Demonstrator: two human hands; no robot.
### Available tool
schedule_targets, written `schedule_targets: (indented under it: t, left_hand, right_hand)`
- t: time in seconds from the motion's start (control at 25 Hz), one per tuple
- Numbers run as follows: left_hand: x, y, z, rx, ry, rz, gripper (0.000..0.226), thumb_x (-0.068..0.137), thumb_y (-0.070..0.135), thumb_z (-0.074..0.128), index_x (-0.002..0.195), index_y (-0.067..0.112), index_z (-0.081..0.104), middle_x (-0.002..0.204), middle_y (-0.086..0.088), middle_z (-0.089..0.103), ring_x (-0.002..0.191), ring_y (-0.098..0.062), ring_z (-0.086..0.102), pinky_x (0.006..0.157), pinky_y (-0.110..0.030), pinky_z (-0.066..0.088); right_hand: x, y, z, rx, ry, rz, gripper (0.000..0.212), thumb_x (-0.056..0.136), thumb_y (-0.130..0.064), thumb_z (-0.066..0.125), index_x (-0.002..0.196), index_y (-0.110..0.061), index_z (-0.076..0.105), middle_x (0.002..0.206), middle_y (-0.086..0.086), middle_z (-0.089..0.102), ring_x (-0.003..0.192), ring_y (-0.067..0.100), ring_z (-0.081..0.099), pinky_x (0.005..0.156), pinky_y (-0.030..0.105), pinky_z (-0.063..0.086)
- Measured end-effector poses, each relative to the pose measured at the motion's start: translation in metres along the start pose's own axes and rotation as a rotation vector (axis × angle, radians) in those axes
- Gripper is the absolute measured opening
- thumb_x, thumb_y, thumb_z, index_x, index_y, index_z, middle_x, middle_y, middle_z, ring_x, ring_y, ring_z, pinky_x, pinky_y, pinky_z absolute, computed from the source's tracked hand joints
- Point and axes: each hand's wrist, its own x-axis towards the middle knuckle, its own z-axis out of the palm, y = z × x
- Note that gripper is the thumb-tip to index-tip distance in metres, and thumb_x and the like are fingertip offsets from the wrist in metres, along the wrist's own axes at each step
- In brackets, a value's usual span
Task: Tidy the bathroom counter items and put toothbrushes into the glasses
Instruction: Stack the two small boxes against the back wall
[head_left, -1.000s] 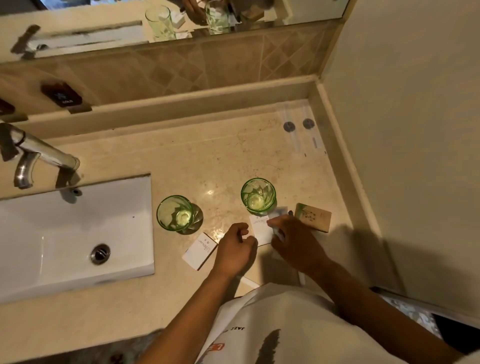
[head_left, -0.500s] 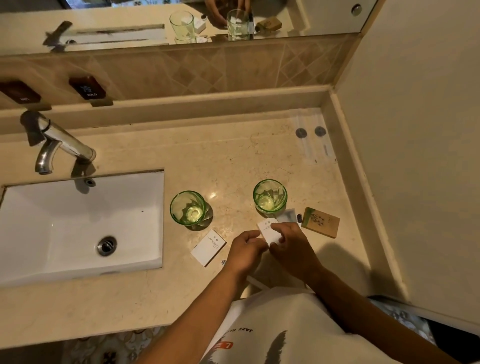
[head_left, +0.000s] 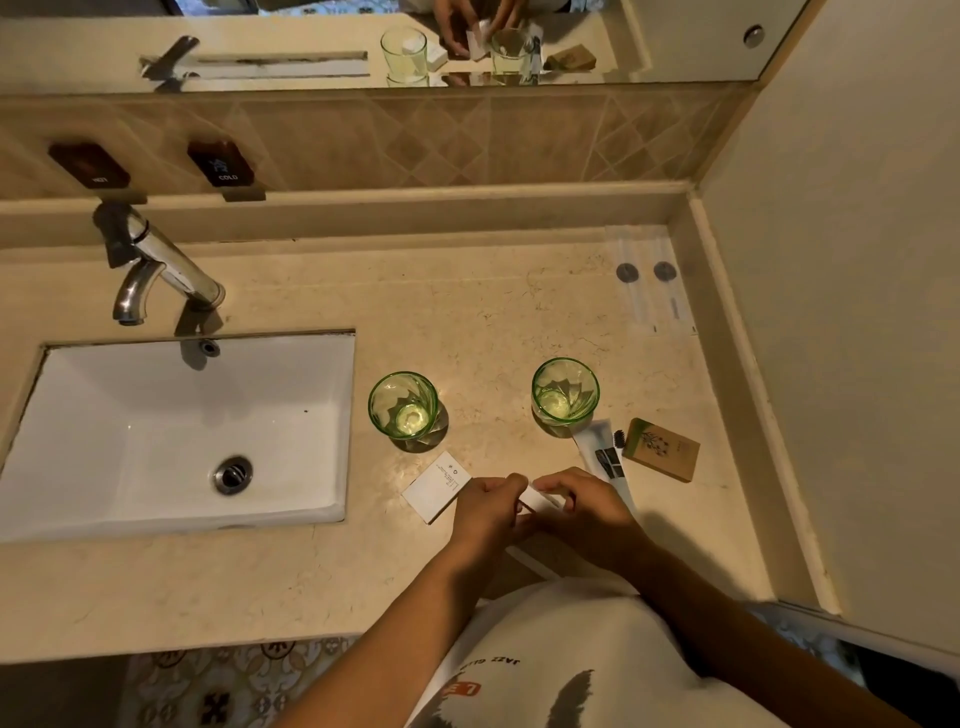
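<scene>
Two empty green glasses stand upright on the beige counter (head_left: 493, 312): the left glass (head_left: 403, 405) near the sink and the right glass (head_left: 565, 396). Just in front of them, my left hand (head_left: 485, 512) and my right hand (head_left: 587, 512) meet and both pinch a small white packet (head_left: 540, 500) held slightly above the counter. A white box (head_left: 436, 486) lies flat beside my left hand. A wrapped toothbrush (head_left: 602, 452) with a dark head lies to the right of my right hand, partly under it.
A brown cardboard box (head_left: 661, 449) lies at the right. Clear sachets (head_left: 649, 280) rest in the back right corner by the wall. The white sink (head_left: 171, 431) and chrome tap (head_left: 156, 265) fill the left. A mirror runs along the back.
My hands lifted the white packet from beside the right glass and drew it toward me, both now pinching it. The camera view shifted, showing more of the sink and tap.
</scene>
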Motion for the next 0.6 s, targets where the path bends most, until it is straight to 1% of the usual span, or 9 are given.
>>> schedule_targets:
  t: [0.08,0.16,0.2,0.24,0.32,0.36,0.4,0.52,0.6]
  left_hand:
    - [-0.002,0.002,0.0,0.032,-0.004,-0.015,0.021,0.087,0.004,0.057,0.069,-0.002,0.065,0.061,-0.014,0.056,0.06,-0.021,0.062,0.064,-0.032,0.058]
    - [-0.007,0.003,-0.001,0.035,-0.034,-0.039,0.027,0.086,-0.001,0.056,0.06,0.003,0.062,0.065,-0.016,0.055,0.067,-0.024,0.064,0.072,-0.037,0.062]
    - [-0.011,0.005,-0.002,0.052,-0.048,-0.025,0.03,0.085,-0.003,0.055,0.058,0.005,0.064,0.067,-0.016,0.058,0.072,-0.026,0.066,0.079,-0.04,0.062]
    - [-0.014,0.007,-0.004,0.029,-0.071,-0.028,0.03,0.085,-0.004,0.055,0.061,0.008,0.068,0.071,-0.015,0.063,0.077,-0.025,0.069,0.083,-0.039,0.061]
    - [-0.012,0.01,-0.009,-0.088,-0.083,-0.083,0.018,0.088,-0.003,0.06,0.081,0.01,0.07,0.087,-0.008,0.07,0.086,-0.022,0.07,0.081,-0.027,0.059]
    - [-0.012,0.011,-0.013,-0.129,-0.097,-0.069,0.012,0.089,-0.001,0.063,0.093,0.01,0.068,0.097,-0.009,0.071,0.092,-0.023,0.07,0.078,-0.024,0.058]
    - [-0.01,0.013,-0.015,-0.18,-0.116,-0.069,0.017,0.089,-0.002,0.064,0.103,0.006,0.064,0.106,-0.014,0.072,0.096,-0.027,0.073,0.077,-0.026,0.06]
    - [-0.013,0.026,-0.019,-0.297,-0.135,-0.07,0.035,0.087,-0.007,0.068,0.119,-0.001,0.056,0.111,-0.029,0.072,0.096,-0.038,0.075,0.079,-0.043,0.064]
    - [-0.016,0.037,-0.017,-0.302,-0.178,-0.004,0.034,0.088,-0.004,0.069,0.118,0.0,0.054,0.105,-0.029,0.074,0.093,-0.04,0.075,0.081,-0.045,0.064]
  right_hand:
    - [-0.004,-0.007,-0.005,0.005,-0.011,-0.024,0.031,0.086,-0.037,0.074,0.11,-0.017,0.073,0.104,-0.008,0.067,0.09,-0.001,0.059,0.082,0.018,0.045]
    - [-0.005,-0.01,-0.008,-0.012,0.051,-0.107,0.035,0.086,-0.047,0.065,0.106,-0.019,0.073,0.104,-0.007,0.068,0.097,0.008,0.061,0.086,0.029,0.047]
    - [-0.005,-0.013,-0.01,-0.028,0.077,-0.126,0.036,0.085,-0.047,0.064,0.107,-0.02,0.073,0.107,-0.007,0.066,0.101,0.011,0.059,0.087,0.028,0.046]
    - [-0.006,-0.016,-0.012,-0.045,0.109,-0.13,0.035,0.083,-0.044,0.066,0.109,-0.021,0.072,0.112,-0.008,0.062,0.106,0.01,0.054,0.089,0.023,0.042]
    - [-0.007,-0.025,-0.017,-0.03,0.195,-0.115,0.037,0.082,-0.032,0.072,0.117,-0.023,0.068,0.122,-0.01,0.05,0.115,0.003,0.043,0.093,0.012,0.036]
    - [-0.008,-0.029,-0.019,0.022,0.213,-0.096,0.039,0.082,-0.027,0.073,0.12,-0.023,0.066,0.124,-0.011,0.047,0.117,0.001,0.043,0.093,0.008,0.038]
    - [-0.009,-0.034,-0.023,0.104,0.204,-0.084,0.04,0.083,-0.024,0.073,0.122,-0.023,0.064,0.125,-0.011,0.047,0.117,-0.001,0.046,0.091,0.008,0.043]
    - [-0.009,-0.049,-0.034,0.34,0.208,-0.054,0.041,0.085,-0.017,0.069,0.124,-0.027,0.057,0.124,-0.018,0.05,0.117,0.004,0.056,0.085,0.021,0.057]
    - [-0.007,-0.06,-0.043,0.501,0.202,-0.025,0.046,0.087,-0.006,0.069,0.125,-0.03,0.055,0.125,-0.008,0.056,0.117,0.014,0.061,0.087,0.029,0.059]
